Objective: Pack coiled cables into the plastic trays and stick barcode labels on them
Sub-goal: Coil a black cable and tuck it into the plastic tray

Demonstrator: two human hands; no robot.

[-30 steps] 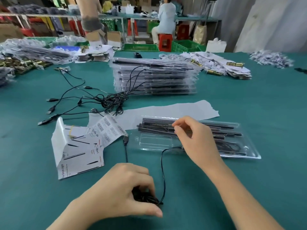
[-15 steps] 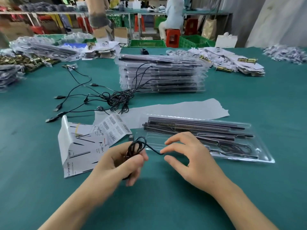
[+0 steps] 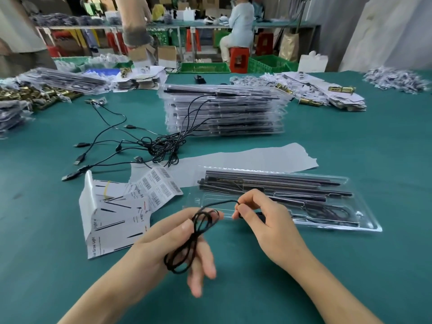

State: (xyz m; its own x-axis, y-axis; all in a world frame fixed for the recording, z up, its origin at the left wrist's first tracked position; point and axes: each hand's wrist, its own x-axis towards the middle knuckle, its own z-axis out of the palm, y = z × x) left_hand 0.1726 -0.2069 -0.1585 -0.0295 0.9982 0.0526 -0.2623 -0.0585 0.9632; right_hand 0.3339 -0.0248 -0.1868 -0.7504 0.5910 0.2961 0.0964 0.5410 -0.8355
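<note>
Pinching loops of thin black cable at their crossing, the left hand holds them just before the clear plastic tray, the right hand nipping the tail; light, limp, likely springy, so grip across all loops.

Matt black cable, rubbery-looking; clear, glossy plastic tray; white paper label sheet, printed; the worktop is matt teal cloth.

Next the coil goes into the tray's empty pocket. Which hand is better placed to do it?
Left, probably: the left hand holds the coiled cable, just short of the empty pocket of the plastic tray. The right hand only pinches the cable's free end.
</note>
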